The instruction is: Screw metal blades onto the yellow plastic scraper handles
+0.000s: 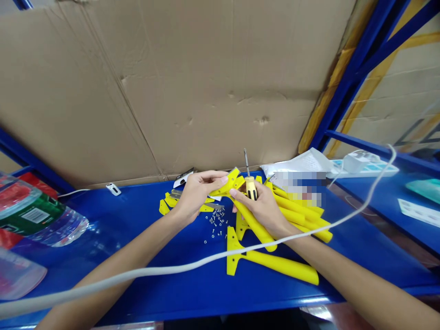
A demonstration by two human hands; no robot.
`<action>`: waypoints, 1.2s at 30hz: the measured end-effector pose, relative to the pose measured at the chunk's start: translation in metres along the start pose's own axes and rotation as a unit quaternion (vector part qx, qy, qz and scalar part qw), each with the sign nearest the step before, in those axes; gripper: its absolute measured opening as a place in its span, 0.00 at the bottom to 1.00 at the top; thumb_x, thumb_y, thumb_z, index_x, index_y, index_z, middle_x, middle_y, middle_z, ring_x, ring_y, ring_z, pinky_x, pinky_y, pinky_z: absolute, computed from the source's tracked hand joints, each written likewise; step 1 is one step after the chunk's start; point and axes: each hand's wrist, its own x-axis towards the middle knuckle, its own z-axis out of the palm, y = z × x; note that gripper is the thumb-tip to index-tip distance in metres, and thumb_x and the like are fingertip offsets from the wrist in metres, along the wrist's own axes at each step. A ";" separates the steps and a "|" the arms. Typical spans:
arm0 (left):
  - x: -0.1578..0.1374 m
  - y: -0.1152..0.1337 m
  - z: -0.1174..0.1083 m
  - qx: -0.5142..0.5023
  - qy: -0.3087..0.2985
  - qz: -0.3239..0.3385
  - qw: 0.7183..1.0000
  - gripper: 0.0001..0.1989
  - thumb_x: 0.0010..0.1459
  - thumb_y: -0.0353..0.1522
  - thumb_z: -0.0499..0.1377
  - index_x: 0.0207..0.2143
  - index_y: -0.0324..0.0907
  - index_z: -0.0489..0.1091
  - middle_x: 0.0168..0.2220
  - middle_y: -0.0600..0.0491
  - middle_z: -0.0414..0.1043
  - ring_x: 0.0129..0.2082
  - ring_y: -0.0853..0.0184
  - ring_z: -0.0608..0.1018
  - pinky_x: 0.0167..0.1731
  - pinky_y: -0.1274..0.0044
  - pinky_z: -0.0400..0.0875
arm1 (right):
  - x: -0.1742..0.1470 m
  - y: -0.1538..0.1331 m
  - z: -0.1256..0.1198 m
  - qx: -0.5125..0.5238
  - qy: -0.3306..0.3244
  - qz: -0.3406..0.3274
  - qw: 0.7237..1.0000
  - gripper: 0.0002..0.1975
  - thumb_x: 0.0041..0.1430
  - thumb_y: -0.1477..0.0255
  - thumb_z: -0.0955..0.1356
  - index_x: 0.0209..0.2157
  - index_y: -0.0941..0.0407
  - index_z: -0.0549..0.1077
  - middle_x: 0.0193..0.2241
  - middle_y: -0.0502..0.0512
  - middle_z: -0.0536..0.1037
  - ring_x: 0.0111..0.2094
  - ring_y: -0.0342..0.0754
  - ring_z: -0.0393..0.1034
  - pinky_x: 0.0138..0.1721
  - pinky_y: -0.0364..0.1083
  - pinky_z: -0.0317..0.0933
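Yellow T-shaped scraper (pixel 240 201) in hands

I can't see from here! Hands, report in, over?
Left hand pinching yellow scraper head. Right hand gripping handle plus screwdriver. White cable crosses both arms.

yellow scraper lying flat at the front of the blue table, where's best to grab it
Grip the yellow scraper by its long thick handle, coming from above. The handle lies flat and clear toward the right, while the wide T-shaped head on the left is thin and awkward to pinch.
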 end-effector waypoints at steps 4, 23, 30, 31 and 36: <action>0.000 -0.001 0.001 -0.031 -0.008 -0.019 0.999 0.14 0.53 0.38 0.78 0.42 0.45 0.89 0.43 0.46 0.88 0.44 0.58 0.86 0.48 0.66 0.81 | 0.000 0.002 0.000 0.012 -0.011 0.009 1.000 0.21 0.61 0.52 0.79 0.38 0.52 0.72 0.24 0.51 0.83 0.25 0.50 0.79 0.24 0.46 0.71; 0.000 0.004 0.000 0.063 -0.076 0.047 0.994 0.11 0.57 0.37 0.75 0.43 0.47 0.89 0.47 0.47 0.86 0.46 0.60 0.84 0.49 0.68 0.78 | -0.002 0.000 -0.001 0.054 -0.007 0.044 0.998 0.22 0.56 0.57 0.82 0.38 0.53 0.72 0.22 0.51 0.82 0.17 0.45 0.71 0.19 0.43 0.65; 0.004 0.009 -0.004 0.165 -0.100 0.129 0.973 0.13 0.62 0.40 0.72 0.47 0.47 0.89 0.44 0.46 0.85 0.40 0.63 0.81 0.39 0.71 0.73 | -0.001 0.000 -0.001 0.053 0.001 0.031 0.998 0.19 0.58 0.58 0.81 0.35 0.54 0.74 0.20 0.51 0.81 0.18 0.44 0.70 0.19 0.42 0.63; 0.003 0.009 -0.004 0.168 -0.102 0.129 0.972 0.13 0.62 0.40 0.72 0.46 0.47 0.89 0.43 0.47 0.85 0.39 0.63 0.81 0.39 0.71 0.73 | -0.001 0.001 -0.001 0.051 0.004 0.028 0.998 0.18 0.58 0.58 0.81 0.35 0.54 0.75 0.20 0.51 0.81 0.18 0.44 0.70 0.20 0.42 0.63; 0.003 0.009 -0.012 0.185 -0.130 0.126 0.966 0.15 0.64 0.43 0.71 0.48 0.47 0.88 0.46 0.46 0.85 0.41 0.62 0.81 0.41 0.71 0.73 | -0.001 0.002 -0.002 0.051 0.004 0.019 0.998 0.18 0.58 0.58 0.81 0.35 0.55 0.76 0.21 0.51 0.82 0.19 0.45 0.71 0.21 0.43 0.64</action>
